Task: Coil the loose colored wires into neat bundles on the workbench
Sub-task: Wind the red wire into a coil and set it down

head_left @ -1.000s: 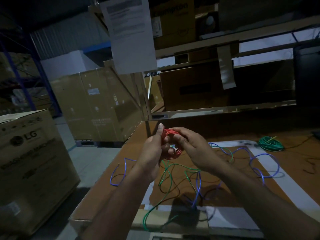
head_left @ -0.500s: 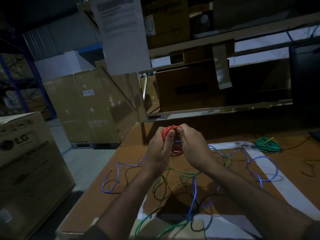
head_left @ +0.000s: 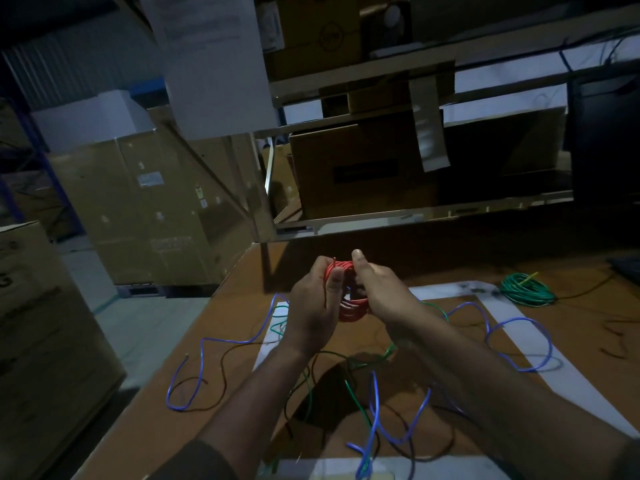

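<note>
A red wire coil (head_left: 349,308) is held above the brown workbench (head_left: 221,341), between both hands. My left hand (head_left: 313,303) grips its left side, with a loose red end poking up by the fingers. My right hand (head_left: 379,292) grips its right side, thumb raised. Below them on the bench lie a loose blue wire (head_left: 204,372), which loops across to the right, a loose green wire (head_left: 355,389) and a thin dark wire (head_left: 225,368), all tangled. A coiled green bundle (head_left: 526,289) rests at the far right.
White tape strips (head_left: 568,368) mark a rectangle on the bench. A low shelf (head_left: 415,216) overhangs the bench's back. Large cardboard boxes (head_left: 145,209) stand on the floor to the left, beyond the bench's left edge. A dark object (head_left: 627,265) sits at the far right.
Both hands stay on the red coil, turning it a little; my right thumb has lifted. My head has shifted slightly, so the scene sits a little lower and closer.
</note>
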The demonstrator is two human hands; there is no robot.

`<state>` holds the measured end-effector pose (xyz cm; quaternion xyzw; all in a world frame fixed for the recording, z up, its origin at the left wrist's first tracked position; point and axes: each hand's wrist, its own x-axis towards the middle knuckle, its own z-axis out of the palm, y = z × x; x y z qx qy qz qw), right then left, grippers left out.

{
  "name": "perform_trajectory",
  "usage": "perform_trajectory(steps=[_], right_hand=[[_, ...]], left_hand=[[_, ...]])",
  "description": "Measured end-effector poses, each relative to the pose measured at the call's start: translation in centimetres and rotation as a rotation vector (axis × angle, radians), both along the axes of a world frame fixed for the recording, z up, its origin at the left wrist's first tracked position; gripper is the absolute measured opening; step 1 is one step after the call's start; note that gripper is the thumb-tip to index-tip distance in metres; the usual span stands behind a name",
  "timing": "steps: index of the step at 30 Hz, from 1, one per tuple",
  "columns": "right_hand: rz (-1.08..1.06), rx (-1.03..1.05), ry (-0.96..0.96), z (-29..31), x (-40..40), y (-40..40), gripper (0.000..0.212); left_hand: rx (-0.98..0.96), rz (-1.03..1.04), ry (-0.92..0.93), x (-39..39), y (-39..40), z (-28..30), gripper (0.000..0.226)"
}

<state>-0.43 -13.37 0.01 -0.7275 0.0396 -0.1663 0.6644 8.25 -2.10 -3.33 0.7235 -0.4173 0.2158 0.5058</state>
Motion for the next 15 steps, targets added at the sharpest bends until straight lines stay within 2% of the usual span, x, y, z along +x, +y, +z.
perform_trajectory(steps=[3, 6, 8, 11, 13, 15], right_hand=[[0.059, 0.060, 0.027, -0.3, 0.6, -1.1, 0.048], [-0.018, -0.068, -0.007, -0.9, 1.1, -1.4, 0.050], [-0.117, -0.216, -0.082, -1.8, 1.4, -1.6, 0.052], [-0.181, -0.367, -0.263, -2.8, 1.5, -2.0, 0.044], [-0.181, -0.381, -0.351, -2.9, 1.5, -2.1, 0.039], [-0.159, -0.325, -0.345, -2.7, 1.3, -2.1, 0.035]], left_hand=[[-0.015, -0.017, 0.038, 0.4, -0.7, 0.0, 0.039], [-0.037, -0.117, 0.178, 0.2, -1.1, 0.4, 0.029], [-0.043, -0.153, 0.234, 0.1, -1.0, 0.4, 0.031], [-0.064, -0.185, 0.295, 0.1, -0.7, -0.1, 0.036], [-0.050, -0.189, 0.304, 0.1, -0.5, -0.4, 0.038], [-0.010, -0.190, 0.266, 0.1, -0.2, -0.7, 0.037]])
